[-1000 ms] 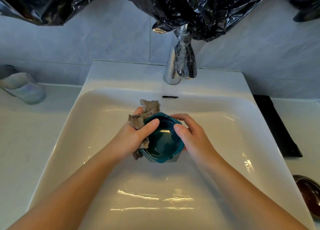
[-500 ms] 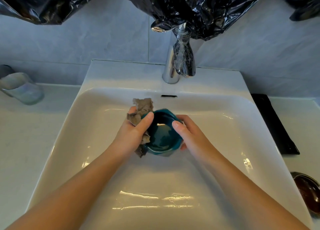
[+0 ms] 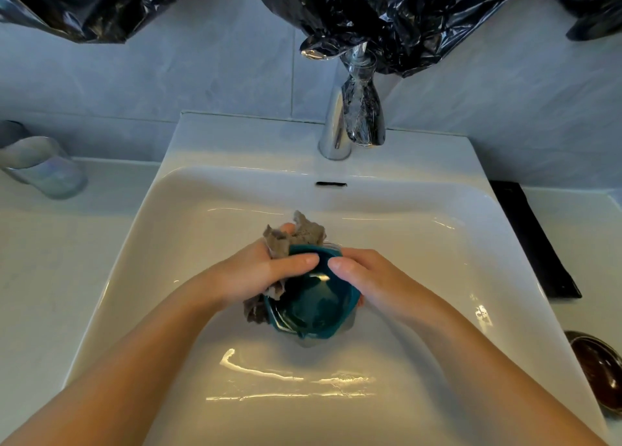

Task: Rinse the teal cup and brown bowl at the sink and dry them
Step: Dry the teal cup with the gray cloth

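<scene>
Black plastic sheeting (image 3: 387, 14) hung across the top, chrome tap (image 3: 334, 126) beneath, glass (image 3: 43, 168) on left tabletop (image 3: 50, 277), black tray (image 3: 535, 240) right

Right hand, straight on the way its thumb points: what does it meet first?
Probably the thumb of the left hand, which grips the cloth: the right hand points left across the cup rim, thumb tips almost touching. Depth unclear.
</scene>
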`<move>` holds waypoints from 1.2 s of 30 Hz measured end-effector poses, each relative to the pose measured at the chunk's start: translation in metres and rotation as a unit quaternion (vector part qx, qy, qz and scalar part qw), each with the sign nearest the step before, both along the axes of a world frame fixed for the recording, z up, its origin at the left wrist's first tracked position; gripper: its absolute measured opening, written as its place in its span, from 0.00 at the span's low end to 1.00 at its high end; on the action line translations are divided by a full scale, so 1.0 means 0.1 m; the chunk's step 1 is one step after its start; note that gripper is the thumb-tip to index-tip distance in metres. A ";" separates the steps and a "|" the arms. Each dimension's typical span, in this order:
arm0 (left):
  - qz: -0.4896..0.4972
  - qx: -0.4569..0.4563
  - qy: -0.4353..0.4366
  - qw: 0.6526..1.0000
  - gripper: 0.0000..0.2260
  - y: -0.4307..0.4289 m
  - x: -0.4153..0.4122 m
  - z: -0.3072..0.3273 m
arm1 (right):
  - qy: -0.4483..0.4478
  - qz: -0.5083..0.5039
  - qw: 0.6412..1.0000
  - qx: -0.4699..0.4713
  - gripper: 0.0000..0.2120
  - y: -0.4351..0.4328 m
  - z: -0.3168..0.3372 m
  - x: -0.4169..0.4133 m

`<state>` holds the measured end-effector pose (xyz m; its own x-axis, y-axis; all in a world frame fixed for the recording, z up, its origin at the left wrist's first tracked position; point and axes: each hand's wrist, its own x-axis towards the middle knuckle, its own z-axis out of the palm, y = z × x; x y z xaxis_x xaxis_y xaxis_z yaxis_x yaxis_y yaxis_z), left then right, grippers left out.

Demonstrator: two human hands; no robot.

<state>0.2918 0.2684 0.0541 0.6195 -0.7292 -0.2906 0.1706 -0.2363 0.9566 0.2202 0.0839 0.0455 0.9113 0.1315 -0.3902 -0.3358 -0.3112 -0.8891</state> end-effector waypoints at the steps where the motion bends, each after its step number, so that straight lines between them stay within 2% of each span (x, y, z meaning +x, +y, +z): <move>1: -0.019 0.011 -0.003 1.000 0.12 0.00 0.00 0.00 | 0.004 0.021 1.000 -0.016 0.28 0.01 0.01 -0.01; 2: -0.026 0.019 -0.007 0.999 0.12 0.00 -0.01 0.02 | 0.001 0.034 0.999 -0.028 0.27 0.00 0.01 -0.01; 4: 0.019 0.023 -0.028 0.999 0.13 0.00 0.01 -0.02 | -0.025 0.016 0.999 -0.033 0.20 -0.01 0.01 0.00; 7: 0.168 -0.009 0.003 0.986 0.15 -0.05 0.02 -0.05 | -0.066 -0.064 0.996 -0.011 0.11 -0.01 0.07 0.02; 10: 0.233 -0.042 0.049 0.970 0.11 -0.09 0.02 -0.07 | -0.091 -0.078 0.993 0.001 0.18 0.04 0.06 0.01; 13: 0.192 -0.023 0.021 0.981 0.17 -0.05 0.04 -0.06 | -0.090 -0.086 0.992 0.021 0.19 0.08 0.00 0.01; 16: 0.141 0.002 -0.012 0.990 0.12 0.01 0.05 -0.02 | -0.066 -0.079 0.994 0.041 0.12 0.05 0.03 0.01; 17: 0.108 0.018 -0.026 0.994 0.15 0.03 0.06 -0.01 | -0.057 -0.065 0.995 0.041 0.11 0.05 0.06 0.00; 19: 0.024 0.041 -0.042 0.998 0.21 0.06 0.06 0.00 | -0.042 -0.020 0.999 0.015 0.15 0.05 0.08 0.00; 22: -0.042 0.049 -0.023 0.998 0.16 0.04 0.00 0.04 | -0.011 0.063 0.998 -0.019 0.24 0.06 0.05 0.00; 25: 0.005 0.044 -0.027 0.999 0.16 0.02 0.02 0.01 | 0.011 0.045 0.999 -0.015 0.20 0.03 0.03 0.04; 27: 0.084 0.037 -0.026 0.995 0.18 0.00 0.03 -0.01 | 0.000 -0.005 1.000 -0.015 0.19 -0.01 0.04 0.06; 30: 0.214 0.015 -0.006 0.977 0.09 -0.02 0.05 -0.02 | -0.046 -0.034 0.998 -0.005 0.18 -0.02 0.04 0.05; 32: 0.205 0.017 -0.003 0.979 0.08 0.00 0.06 0.01 | -0.077 -0.024 0.997 0.001 0.12 0.01 0.06 0.05; 36: 0.093 0.031 0.039 0.994 0.15 0.06 0.07 0.08 | -0.079 0.022 0.997 -0.004 0.14 0.03 0.12 0.06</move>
<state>0.2989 0.2744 0.0623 0.7158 -0.5838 -0.3831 0.2895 -0.2512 0.9236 0.2264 0.0865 0.0573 0.9551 0.1696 -0.2431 -0.1773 -0.3306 -0.9270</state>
